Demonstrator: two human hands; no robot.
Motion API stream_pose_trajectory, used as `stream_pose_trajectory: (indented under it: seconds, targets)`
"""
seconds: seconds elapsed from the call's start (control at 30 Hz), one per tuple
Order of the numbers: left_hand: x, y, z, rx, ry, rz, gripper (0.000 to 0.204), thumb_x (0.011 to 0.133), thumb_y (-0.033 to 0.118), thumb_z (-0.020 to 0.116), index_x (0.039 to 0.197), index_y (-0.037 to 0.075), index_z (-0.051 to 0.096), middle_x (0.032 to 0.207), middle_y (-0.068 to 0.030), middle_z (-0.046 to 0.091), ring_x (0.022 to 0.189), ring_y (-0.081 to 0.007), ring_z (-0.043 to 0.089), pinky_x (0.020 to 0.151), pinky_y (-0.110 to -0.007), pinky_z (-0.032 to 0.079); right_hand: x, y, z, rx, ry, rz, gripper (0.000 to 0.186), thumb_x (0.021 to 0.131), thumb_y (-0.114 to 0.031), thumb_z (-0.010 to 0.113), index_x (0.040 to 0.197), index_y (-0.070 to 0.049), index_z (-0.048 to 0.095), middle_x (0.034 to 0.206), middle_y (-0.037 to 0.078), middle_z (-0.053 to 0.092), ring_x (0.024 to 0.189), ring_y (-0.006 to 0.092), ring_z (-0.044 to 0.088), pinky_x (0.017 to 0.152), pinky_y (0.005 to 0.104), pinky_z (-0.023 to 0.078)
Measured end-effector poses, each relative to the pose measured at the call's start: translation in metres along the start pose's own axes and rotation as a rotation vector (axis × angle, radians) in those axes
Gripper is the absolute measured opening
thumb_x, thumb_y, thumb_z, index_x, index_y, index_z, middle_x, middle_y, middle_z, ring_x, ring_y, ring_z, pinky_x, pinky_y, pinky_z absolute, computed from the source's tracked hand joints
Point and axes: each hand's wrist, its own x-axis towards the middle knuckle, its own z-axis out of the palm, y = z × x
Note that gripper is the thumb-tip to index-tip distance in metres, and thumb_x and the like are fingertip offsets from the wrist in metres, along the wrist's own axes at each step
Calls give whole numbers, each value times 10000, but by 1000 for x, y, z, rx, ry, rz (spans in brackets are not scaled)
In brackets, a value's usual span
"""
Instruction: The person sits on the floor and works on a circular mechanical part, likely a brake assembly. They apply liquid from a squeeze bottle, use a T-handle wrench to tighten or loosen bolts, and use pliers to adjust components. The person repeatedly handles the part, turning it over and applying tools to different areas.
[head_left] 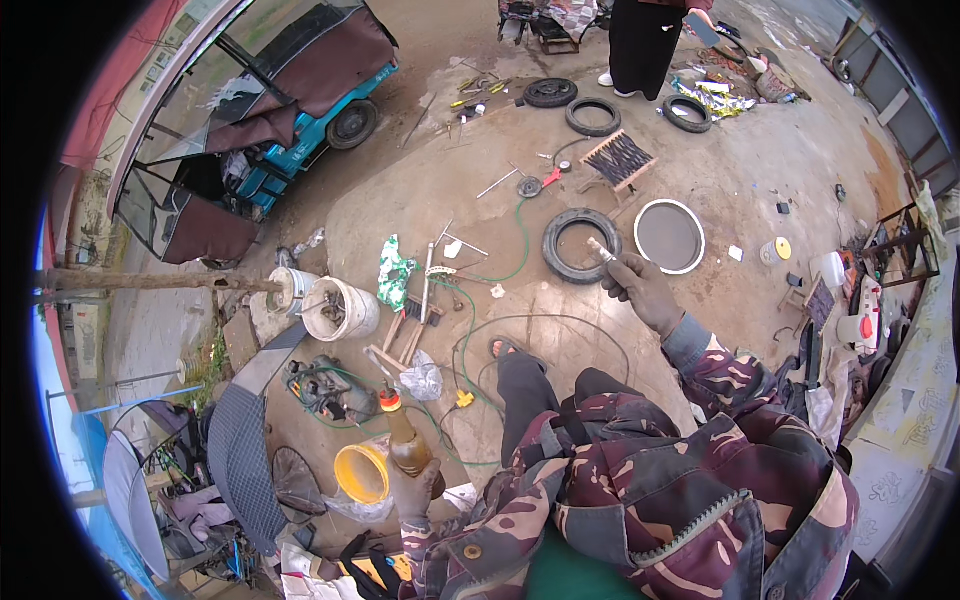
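Observation:
My left hand, in a grey glove, is wrapped round a brown bottle with a red and yellow top. The bottle stands nearly upright in my grip, beside a yellow-lined bucket. Farther forward and to the right, my gloved right hand pinches a small pale stick-like piece. Its exact kind is too small to tell. Below that hand on the ground lie a black tyre and a round white-rimmed basin of greyish liquid, both apart from the fingers.
A blue three-wheeler stands far left. White buckets, an air compressor and a dark umbrella are on the left. A green hose crosses the ground. Small woven stools, more tyres and a standing person are ahead.

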Motion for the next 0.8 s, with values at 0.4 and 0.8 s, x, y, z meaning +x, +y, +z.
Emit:
stream_pose_trajectory:
  seconds: [0.4,0.8]
  targets:
    - [406,111,34,256,-198,334,896,708,278,982,1436,-27,559,1291,-232,682,1150,-376,707,982,-456,570,289,-29,114,-663,155,-404,373,1060,-337,605,1161,-13,760,900,136,767,810,244,731,756,393,547]
    - [807,270,220,331,-453,407,865,723,250,969,1443,1,560,1250,-161,718,1098,-262,723,952,-397,584,601,79,63,204,272,291,360,1119,-325,613,1150,16,728,952,55,737,836,126,665,780,298,555]
